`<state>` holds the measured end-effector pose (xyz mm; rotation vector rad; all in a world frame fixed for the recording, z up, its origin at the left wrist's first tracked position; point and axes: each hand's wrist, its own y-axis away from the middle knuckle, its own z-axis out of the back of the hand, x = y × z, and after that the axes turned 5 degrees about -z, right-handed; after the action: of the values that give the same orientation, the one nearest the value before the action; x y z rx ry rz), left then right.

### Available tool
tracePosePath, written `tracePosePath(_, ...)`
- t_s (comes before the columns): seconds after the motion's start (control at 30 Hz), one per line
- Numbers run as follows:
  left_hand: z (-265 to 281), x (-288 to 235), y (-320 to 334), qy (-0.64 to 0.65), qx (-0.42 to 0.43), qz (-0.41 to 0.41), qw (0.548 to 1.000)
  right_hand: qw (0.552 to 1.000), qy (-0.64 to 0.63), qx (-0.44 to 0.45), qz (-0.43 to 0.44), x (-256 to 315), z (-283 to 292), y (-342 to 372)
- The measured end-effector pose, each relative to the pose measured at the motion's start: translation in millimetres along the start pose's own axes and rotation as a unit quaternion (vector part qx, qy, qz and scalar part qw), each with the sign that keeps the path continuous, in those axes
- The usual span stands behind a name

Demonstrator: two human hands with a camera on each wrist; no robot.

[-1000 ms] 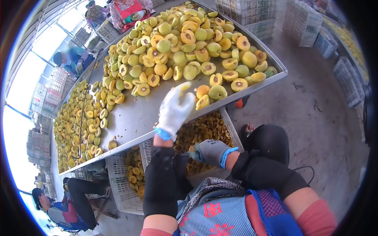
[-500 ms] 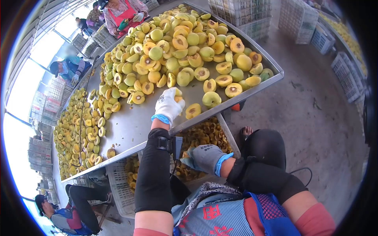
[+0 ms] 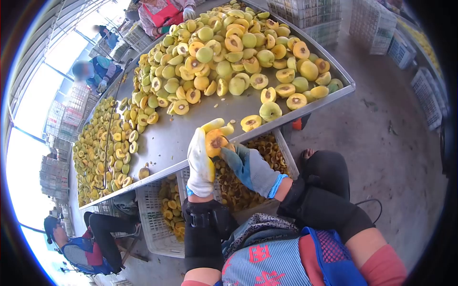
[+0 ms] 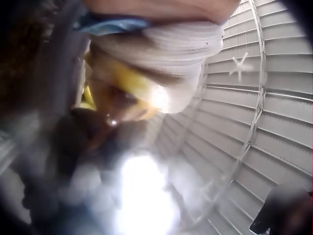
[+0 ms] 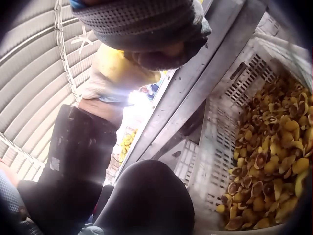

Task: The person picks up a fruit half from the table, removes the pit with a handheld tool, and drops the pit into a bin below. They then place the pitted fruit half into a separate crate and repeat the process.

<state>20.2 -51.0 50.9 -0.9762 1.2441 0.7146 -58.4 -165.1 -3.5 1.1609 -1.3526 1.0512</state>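
In the head view my left hand (image 3: 201, 164), in a white glove with yellow fingers, holds an orange-yellow fruit (image 3: 214, 143) with its brown centre showing, above the table's near edge. My right hand (image 3: 255, 171), in a grey-blue glove, meets the fruit's right side, thumb and fingertips pinching at it; whatever lies inside its palm is hidden. The left wrist view shows the white glove (image 4: 161, 63) around the fruit, blurred by glare. From the right wrist, the grey glove (image 5: 146, 29) appears with curled fingers beside the yellow-fingered left glove (image 5: 115, 71).
A metal table (image 3: 162, 138) bears a big heap of halved fruits (image 3: 205, 57). Below its near edge stand white crates, one with brownish fruit pieces (image 3: 234, 190), another with yellow halves (image 3: 171, 205). Other people are around the table; stacked crates (image 3: 372, 28) stand behind.
My left hand reached onto the table, took hold of a fruit near the edge and came back toward me with it. My right hand has risen slightly and now touches that fruit.
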Motion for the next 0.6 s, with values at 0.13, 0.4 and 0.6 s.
tracePosePath(0.13, -13.1, 12.8, 8.4, -0.059, -0.052, -0.055, 0.995, 0.998, -0.040, 0.024, -0.049, 0.9, -0.8, 3.6)
tracePosePath(0.4, -27.4, 36.2, 22.8, -0.106, -0.151, -0.110, 0.977, 0.983, -0.149, 0.081, -0.066, -25.6, -13.1, 4.7)
tracePosePath(0.6, -20.9, 32.1, 28.0, 0.005, -0.136, -0.045, 0.990, 0.927, -0.151, 0.188, -0.287, 28.3, 6.2, 16.9)
